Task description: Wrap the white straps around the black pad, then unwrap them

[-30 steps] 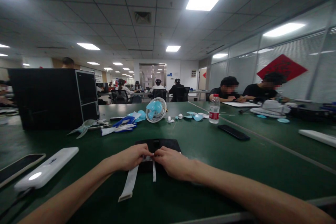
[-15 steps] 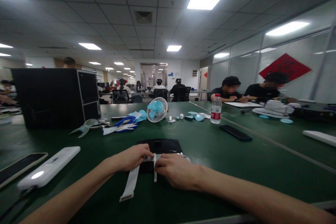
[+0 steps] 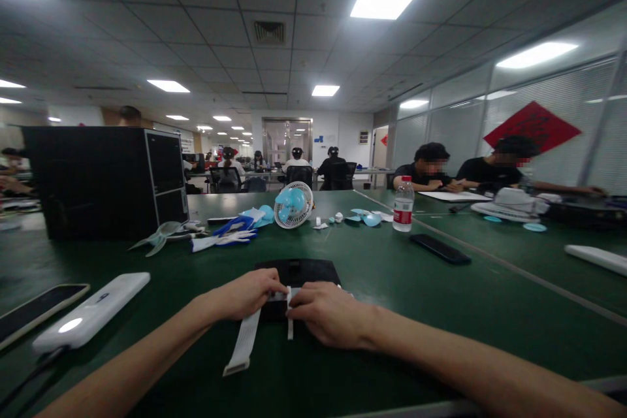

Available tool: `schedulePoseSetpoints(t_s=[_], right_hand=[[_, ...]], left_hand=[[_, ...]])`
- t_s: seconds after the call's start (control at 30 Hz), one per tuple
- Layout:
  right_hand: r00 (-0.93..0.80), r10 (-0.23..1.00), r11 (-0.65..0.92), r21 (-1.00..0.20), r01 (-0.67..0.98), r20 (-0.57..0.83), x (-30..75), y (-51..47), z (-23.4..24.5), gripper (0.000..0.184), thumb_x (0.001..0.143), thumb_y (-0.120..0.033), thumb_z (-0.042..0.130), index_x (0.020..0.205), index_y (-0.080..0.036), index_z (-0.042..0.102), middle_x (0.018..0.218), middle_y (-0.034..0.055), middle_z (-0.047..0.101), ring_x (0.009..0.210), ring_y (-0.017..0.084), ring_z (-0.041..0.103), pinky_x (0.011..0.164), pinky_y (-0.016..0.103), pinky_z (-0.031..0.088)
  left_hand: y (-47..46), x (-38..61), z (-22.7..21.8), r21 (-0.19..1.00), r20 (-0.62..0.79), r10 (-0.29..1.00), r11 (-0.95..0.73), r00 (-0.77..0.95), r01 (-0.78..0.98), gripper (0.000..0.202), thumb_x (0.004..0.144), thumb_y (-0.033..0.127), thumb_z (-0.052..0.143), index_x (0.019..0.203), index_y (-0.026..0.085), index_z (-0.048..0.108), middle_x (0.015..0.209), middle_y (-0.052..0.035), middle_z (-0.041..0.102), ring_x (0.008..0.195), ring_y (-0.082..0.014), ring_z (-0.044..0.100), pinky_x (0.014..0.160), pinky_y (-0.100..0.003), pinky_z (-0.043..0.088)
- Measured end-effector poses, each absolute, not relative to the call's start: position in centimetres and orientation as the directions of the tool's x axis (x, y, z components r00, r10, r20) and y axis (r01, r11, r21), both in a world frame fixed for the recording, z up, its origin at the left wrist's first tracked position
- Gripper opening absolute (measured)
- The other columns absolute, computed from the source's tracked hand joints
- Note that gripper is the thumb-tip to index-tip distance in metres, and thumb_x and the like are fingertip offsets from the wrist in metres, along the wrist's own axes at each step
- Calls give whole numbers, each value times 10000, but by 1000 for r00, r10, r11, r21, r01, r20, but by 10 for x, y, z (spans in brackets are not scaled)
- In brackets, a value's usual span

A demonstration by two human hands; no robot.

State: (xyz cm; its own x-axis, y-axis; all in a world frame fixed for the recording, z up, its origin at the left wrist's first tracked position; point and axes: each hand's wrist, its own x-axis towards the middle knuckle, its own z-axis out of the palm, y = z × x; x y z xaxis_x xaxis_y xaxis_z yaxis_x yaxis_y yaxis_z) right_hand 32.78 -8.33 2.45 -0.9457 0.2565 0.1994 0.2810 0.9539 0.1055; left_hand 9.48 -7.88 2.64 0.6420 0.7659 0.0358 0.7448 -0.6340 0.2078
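Observation:
A black plastic casing (image 3: 313, 268) lies on the green table in front of me, both hands over its near part. From under my left hand (image 3: 252, 292) a wide white ribbon cable (image 3: 243, 345) runs down toward me and ends in a connector. The left fingers are closed, their tips at the upper end of a narrow white ribbon cable (image 3: 290, 328); what they pinch is hidden. My right hand (image 3: 327, 313) is curled, with thumb and fingertips pinched at that narrow cable just below the left fingertips. Its lower end hangs free between the hands.
At left lie a white power bank (image 3: 93, 313) and a phone (image 3: 42, 313); a black computer case (image 3: 93, 183) stands behind. Further back are blue-white gloves (image 3: 225, 235), a small fan (image 3: 292, 205), blue blades (image 3: 365, 217), a bottle (image 3: 403, 206) and a black phone (image 3: 439, 249). Two people sit at right.
My right fingers have shifted slightly upward along the narrow cable. The left hand and the casing stay put. At far right, a person's arm has stretched out to the right.

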Motion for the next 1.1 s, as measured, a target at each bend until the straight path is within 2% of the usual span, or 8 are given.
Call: schedulePoseSetpoints(t_s=[0.13, 0.3, 0.43, 0.63, 0.8, 0.93, 1.1], right_hand=[[-894, 389, 919, -26, 393, 224, 324, -74, 22, 359, 940, -221, 390, 1210, -139, 611, 1198, 105, 624, 1113, 183, 551, 993, 323, 395], [-898, 401, 914, -22, 404, 182, 324, -67, 17, 395, 952, -311, 390, 1241, -131, 591, 1244, 120, 600, 1163, 208, 523, 1027, 352, 364], [-892, 432, 901, -22, 434, 132, 329, -69, 24, 390, 947, -326, 403, 1226, -145, 606, 1210, 113, 617, 1121, 215, 549, 985, 353, 395], [-867, 494, 870, -39, 492, 73, 338, -69, 37, 334, 912, -299, 470, 1141, -153, 665, 1158, 106, 630, 1033, 215, 587, 939, 343, 420], [-849, 528, 849, -30, 528, 12, 346, -64, 47, 290, 890, -289, 491, 1020, -155, 713, 1050, 95, 644, 908, 193, 611, 829, 308, 451], [-840, 541, 840, -29, 542, -38, 355, -58, 55, 266, 877, -289, 513, 996, -179, 724, 1024, 74, 646, 877, 179, 603, 780, 287, 439], [-831, 546, 827, -91, 555, -104, 368, -45, 60, 255, 868, -300, 526, 900, -154, 734, 926, 55, 672, 780, 141, 599, 703, 245, 425]], left_hand=[[-77, 95, 25, 219, 33, 769, -628, 638, 746, 471, 828, 76, 420, 1193, 326, 581, 1163, -4, 555, 1068, -168, 526, 932, -283, 397], [-79, 96, 28, 192, 25, 772, -627, 635, 755, 446, 841, 87, 424, 1175, 329, 594, 1125, -3, 567, 1029, -165, 542, 898, -281, 415], [-80, 96, 29, 159, 23, 763, -641, 646, 751, 400, 853, 99, 446, 1133, 333, 611, 1150, 12, 564, 1041, -159, 547, 902, -270, 412], [-76, 92, 26, 178, 41, 763, -641, 646, 746, 276, 859, 143, 471, 1036, 272, 639, 1129, 0, 581, 1029, -162, 562, 890, -270, 421], [-71, 89, 22, 181, 33, 776, -625, 630, 760, 195, 865, 184, 471, 981, 254, 612, 1093, 4, 584, 972, -150, 570, 856, -264, 429], [-69, 88, 22, 181, 19, 801, -592, 599, 786, 132, 874, 217, 461, 903, 236, 588, 1021, 6, 595, 925, -145, 568, 812, -255, 438], [-70, 85, 24, 205, -10, 821, -557, 571, 805, 129, 877, 250, 460, 921, 247, 582, 1033, 11, 593, 919, -145, 561, 797, -259, 444]])
